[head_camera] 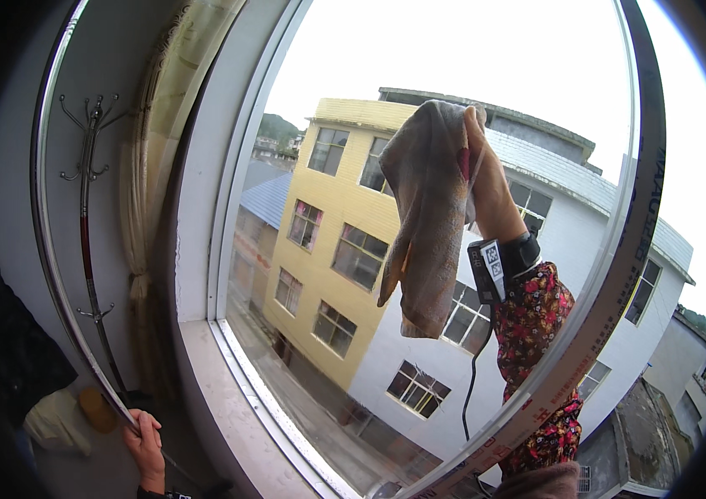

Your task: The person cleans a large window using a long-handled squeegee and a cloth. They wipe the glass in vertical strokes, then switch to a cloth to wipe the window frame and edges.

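Observation:
My left hand (146,446) is wrapped around a shiny metal pole (47,237) at the lower left. The pole rises past the top of the view and looks bent by the lens. Beyond the window glass (340,399), my right hand (484,181) grips a grey-brown cloth (428,231). The cloth hangs down in folds, and part of it lies under the fingers. Whether it touches the pane I cannot tell. The right arm, in a floral sleeve (531,324), reaches around the outer side of the window frame (615,287). A black device with a cable sits on its wrist.
A pale sill (228,399) and white frame (253,118) border the glass. A metal coat stand (85,187) and tied curtain (141,249) are on the left. Dark fabric (16,349) lies near a yellow-brown object (97,408). Outside are a yellow building (328,249) and a street below.

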Demonstrator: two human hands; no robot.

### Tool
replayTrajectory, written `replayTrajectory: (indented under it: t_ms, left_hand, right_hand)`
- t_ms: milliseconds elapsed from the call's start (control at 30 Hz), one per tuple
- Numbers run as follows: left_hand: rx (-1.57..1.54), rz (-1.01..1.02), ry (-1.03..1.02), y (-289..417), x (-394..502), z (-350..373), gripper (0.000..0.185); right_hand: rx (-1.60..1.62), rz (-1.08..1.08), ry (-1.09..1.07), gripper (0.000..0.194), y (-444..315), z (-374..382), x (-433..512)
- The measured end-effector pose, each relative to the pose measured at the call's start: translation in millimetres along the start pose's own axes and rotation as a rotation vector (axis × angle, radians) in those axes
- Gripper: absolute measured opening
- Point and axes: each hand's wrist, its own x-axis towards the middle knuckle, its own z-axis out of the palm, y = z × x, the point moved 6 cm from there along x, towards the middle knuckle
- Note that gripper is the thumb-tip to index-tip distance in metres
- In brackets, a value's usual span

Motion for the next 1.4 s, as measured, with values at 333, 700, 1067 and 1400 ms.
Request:
replayTrajectory:
  t_ms: [333,700,1067,1400]
  left_hand:
    - [0.024,-0.045,0.042,-8.9,3.9,-10.1,0.015]
    - [0.032,-0.036,0.035,-12.8,5.1,-8.1,0.016]
    - [0.040,-0.041,0.022,-14.2,7.2,-2.2,0.016]
    - [0.021,-0.054,0.004,-20.5,8.2,-1.7,0.015]
  right_hand:
    - [0.217,0.186,-0.097,0.041,9.7,-8.7,18.9]
    - [0.063,0.177,-0.078,0.048,14.1,-16.1,24.0]
    - [0.212,0.175,-0.146,0.040,7.9,-11.4,22.6]
    - [0.122,0.209,-0.145,0.050,13.9,-15.8,23.7]
